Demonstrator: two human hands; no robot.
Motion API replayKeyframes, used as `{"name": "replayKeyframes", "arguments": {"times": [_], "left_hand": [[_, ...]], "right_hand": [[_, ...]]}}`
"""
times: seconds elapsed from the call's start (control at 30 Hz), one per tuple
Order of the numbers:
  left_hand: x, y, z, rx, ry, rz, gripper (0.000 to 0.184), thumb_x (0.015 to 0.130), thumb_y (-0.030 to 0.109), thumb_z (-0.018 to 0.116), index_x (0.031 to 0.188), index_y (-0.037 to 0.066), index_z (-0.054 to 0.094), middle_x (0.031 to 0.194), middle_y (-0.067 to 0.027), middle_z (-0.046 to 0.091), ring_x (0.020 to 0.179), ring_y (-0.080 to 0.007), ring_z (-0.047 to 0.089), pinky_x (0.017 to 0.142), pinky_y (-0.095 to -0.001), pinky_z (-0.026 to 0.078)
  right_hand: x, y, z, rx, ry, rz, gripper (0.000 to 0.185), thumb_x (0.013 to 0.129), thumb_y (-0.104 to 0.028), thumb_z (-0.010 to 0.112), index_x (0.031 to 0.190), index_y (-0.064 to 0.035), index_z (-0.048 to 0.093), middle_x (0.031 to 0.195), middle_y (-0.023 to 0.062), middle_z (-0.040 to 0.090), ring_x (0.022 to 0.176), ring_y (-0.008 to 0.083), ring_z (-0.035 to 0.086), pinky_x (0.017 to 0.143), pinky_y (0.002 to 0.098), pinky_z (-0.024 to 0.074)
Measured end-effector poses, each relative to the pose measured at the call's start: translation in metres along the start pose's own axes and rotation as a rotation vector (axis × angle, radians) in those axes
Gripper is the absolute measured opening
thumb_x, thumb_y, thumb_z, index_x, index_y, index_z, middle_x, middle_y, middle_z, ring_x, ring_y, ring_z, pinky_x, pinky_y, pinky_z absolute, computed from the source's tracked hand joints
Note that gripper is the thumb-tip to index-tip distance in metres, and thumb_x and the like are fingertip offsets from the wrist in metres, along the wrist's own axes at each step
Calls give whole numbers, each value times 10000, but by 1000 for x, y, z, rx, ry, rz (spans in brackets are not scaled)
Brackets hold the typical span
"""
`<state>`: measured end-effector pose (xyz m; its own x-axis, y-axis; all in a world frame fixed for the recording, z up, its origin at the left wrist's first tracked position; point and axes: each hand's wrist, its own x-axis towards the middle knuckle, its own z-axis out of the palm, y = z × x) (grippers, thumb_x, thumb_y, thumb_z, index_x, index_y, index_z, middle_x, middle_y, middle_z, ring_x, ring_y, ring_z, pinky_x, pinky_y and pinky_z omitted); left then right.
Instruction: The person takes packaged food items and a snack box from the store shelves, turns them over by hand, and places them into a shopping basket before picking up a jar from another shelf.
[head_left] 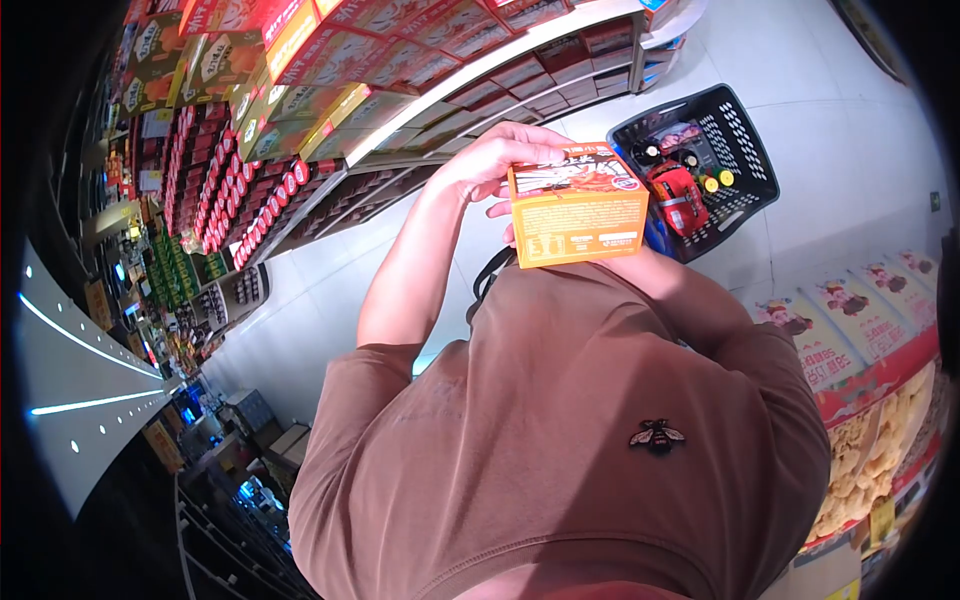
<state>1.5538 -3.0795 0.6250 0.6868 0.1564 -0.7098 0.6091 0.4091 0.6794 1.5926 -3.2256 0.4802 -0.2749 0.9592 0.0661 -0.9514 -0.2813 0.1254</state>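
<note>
An orange food box point(580, 228) with printed text and a food picture is held up in front of my chest. My left hand point(497, 160) is closed on its upper left, with fingers along the top edge. From the right my other forearm reaches behind and under the box, where my right hand point(507, 222) supports it; only fingertips seem to show at the box's left edge, and the rest is hidden. Beyond the box, to the right, is a black shopping basket point(668, 108) containing a red package point(680, 200), yellow-capped containers point(718, 180) and other items.
Store shelves point(500, 70) with stacked red and green boxes curve along the upper left. Red-lidded jars point(270, 215) line a lower section. At right stands a red display point(880, 375) with printed cartons above yellowish goods. Pale floor tiles point(810, 170) surround the basket.
</note>
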Motion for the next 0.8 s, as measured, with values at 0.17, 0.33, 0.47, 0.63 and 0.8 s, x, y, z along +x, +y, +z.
{"name": "replayKeyframes", "arguments": {"times": [0.17, 0.33, 0.47, 0.63, 0.8], "left_hand": [[20, -6, -4, -49, 46, -64, 383, 894, 209, 688, 1186, -35, 644, 966, -110, 718, 728, -122, 685, 527, -227, 538], [29, -8, 0, -132, 53, -87, 373, 905, 202, 680, 1191, -34, 640, 1036, -138, 706, 877, -170, 693, 704, -288, 576], [29, -5, 1, -152, 23, -84, 364, 911, 190, 674, 1191, -38, 637, 1045, -141, 702, 904, -182, 688, 758, -295, 573], [28, -7, 2, -172, 55, -74, 372, 900, 185, 689, 1189, -44, 634, 1058, -145, 698, 952, -192, 677, 819, -301, 557], [29, -12, 1, -181, 69, -61, 377, 897, 179, 693, 1189, -51, 631, 1072, -149, 694, 975, -198, 672, 856, -312, 551]], "right_hand": [[-6, -2, -2, -141, 70, -139, 619, 968, -464, 525, 1365, 10, 477, 1298, 224, 575, 1016, 334, 663, 839, 429, 559], [-15, -13, 43, -281, -10, -255, 587, 933, -447, 597, 1351, -45, 513, 1262, 160, 611, 1068, 322, 650, 805, 425, 569], [-19, -26, 58, -341, -38, -227, 589, 916, -455, 622, 1343, -62, 521, 1278, 147, 601, 1094, 301, 642, 793, 425, 571], [-19, -19, 49, -379, -20, -240, 597, 907, -460, 640, 1339, -65, 521, 1273, 133, 606, 1093, 289, 640, 796, 410, 567], [-24, -18, 48, -359, -38, -212, 585, 916, -438, 640, 1350, -69, 508, 1272, 122, 601, 1118, 269, 623, 839, 404, 552]]}}
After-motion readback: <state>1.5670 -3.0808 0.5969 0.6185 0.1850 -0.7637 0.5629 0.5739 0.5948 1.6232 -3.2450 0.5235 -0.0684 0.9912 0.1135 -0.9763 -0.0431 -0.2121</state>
